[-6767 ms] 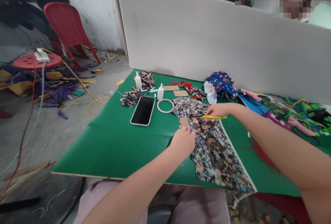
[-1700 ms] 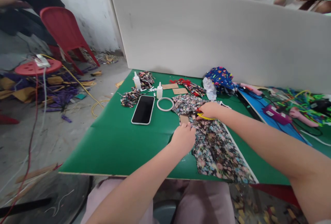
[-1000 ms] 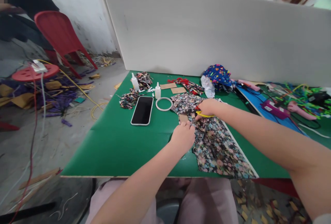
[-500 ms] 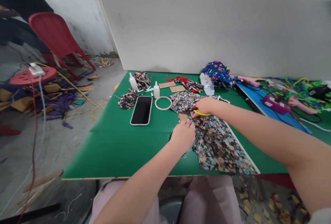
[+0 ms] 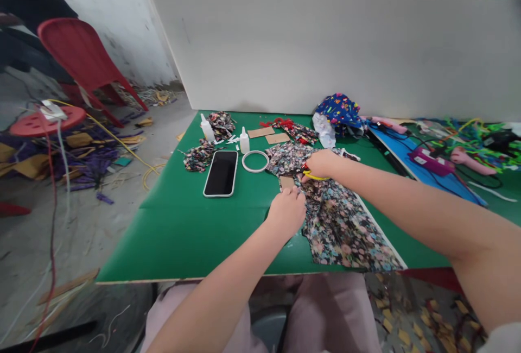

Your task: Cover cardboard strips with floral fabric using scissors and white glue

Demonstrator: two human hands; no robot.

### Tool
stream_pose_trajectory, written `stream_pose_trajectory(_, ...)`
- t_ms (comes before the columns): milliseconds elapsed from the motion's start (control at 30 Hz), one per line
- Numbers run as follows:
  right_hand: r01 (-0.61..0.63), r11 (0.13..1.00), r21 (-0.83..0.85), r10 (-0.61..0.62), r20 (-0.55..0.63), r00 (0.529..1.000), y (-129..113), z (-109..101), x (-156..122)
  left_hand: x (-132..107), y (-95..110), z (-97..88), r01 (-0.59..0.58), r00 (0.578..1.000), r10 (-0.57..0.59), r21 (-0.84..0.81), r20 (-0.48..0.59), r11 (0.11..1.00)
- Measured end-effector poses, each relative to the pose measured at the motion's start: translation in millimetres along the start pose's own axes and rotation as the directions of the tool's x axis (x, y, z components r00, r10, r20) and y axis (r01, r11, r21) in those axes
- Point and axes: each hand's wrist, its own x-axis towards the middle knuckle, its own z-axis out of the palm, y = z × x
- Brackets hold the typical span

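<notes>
Black floral fabric [image 5: 345, 228] spreads over the green table, its lower part reaching the front edge. My left hand [image 5: 288, 209] is closed with curled fingers at the fabric's left edge, beside a small brown cardboard piece [image 5: 287, 182] lying against the cloth. My right hand [image 5: 321, 164] is closed around scissors with a yellow handle [image 5: 315, 176], low over the fabric; their blades are hidden by the hand and cloth. Another bunched part of the floral fabric [image 5: 285, 158] lies just beyond my hands.
Left of the fabric are a white ring [image 5: 255, 170], a phone [image 5: 221, 174] and two squeeze bottles [image 5: 244, 142]. Cardboard pieces [image 5: 278, 138] and a blue patterned cloth [image 5: 338, 111] lie behind. Glue guns [image 5: 472, 160] with cords rest at right. A white partition [image 5: 277, 43] borders the back.
The view has shifted slightly, so everything sits a little further left. Both hands keep nearly the same places on the fabric, the right still with the scissors.
</notes>
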Motion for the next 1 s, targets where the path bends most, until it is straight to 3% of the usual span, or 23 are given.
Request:
stream_pose_trajectory(367,0.015,0.999,0.032,-0.015,0.001,1.000,-3.1,-2.8,2.9,-0.7,-0.3,2.9,0.008,1.000,-0.008,-0.002,-0.008,1.000)
stream_pose_trajectory(1000,0.038,0.994,-0.098,-0.053,-0.158,0.986,2.1,-4.4,3.3,-0.3,-0.1,0.6,0.008,1.000,-0.008,-0.011,0.010,1.000)
